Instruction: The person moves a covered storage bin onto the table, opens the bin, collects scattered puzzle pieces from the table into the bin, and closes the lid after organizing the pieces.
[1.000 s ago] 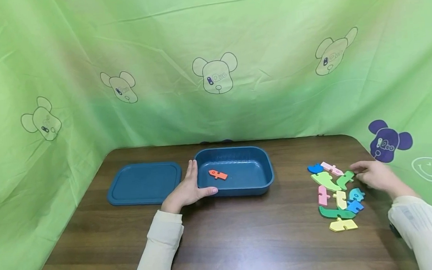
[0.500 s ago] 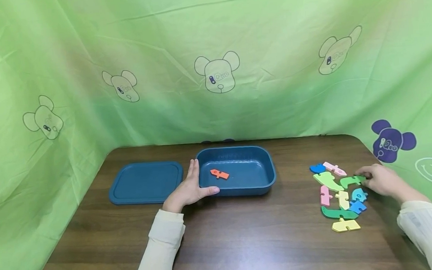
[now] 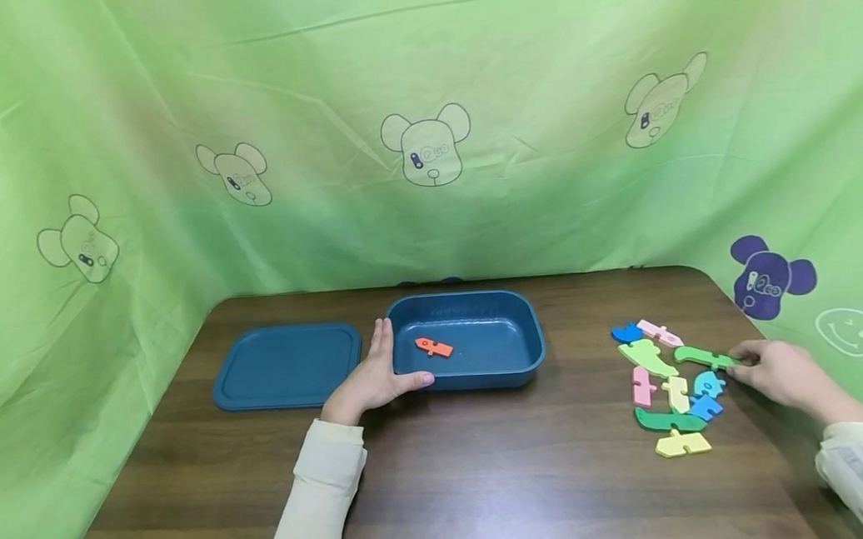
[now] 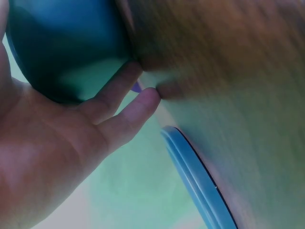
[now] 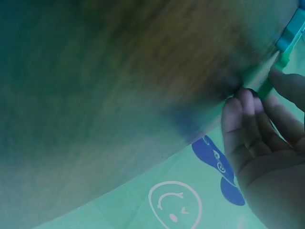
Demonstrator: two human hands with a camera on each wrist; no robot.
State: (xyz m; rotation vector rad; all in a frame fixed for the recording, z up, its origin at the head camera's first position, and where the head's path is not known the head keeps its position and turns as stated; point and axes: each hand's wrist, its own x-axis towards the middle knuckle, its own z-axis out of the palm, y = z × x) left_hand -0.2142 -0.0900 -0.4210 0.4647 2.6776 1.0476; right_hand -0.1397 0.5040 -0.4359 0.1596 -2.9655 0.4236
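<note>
My left hand (image 3: 370, 382) is spread against the left end of a dark blue box (image 3: 529, 371), its fingers straight along the side and its thumb on the front wall. In the left wrist view the fingers of that hand (image 4: 62, 138) lie beside the box (image 4: 71, 33). An orange puzzle piece (image 3: 434, 348) lies inside the box. At the right of the table my right hand (image 3: 780, 374) pinches the right end of a green puzzle piece (image 3: 696, 356). In the right wrist view the curled fingers partly hide this piece (image 5: 265, 89).
Several coloured puzzle pieces lie grouped before the right hand, among them a light green one (image 3: 644, 356), a dark green one (image 3: 667, 421) and a yellow one (image 3: 682, 444). A blue lid (image 3: 288, 367) lies flat left of the box. Green cloth (image 3: 308, 228) hangs behind the wooden table (image 3: 491, 482).
My right hand has moved slightly right and nearer, taking hold of the green puzzle piece, which has turned to lie longer across the view. The left hand stays at the box.
</note>
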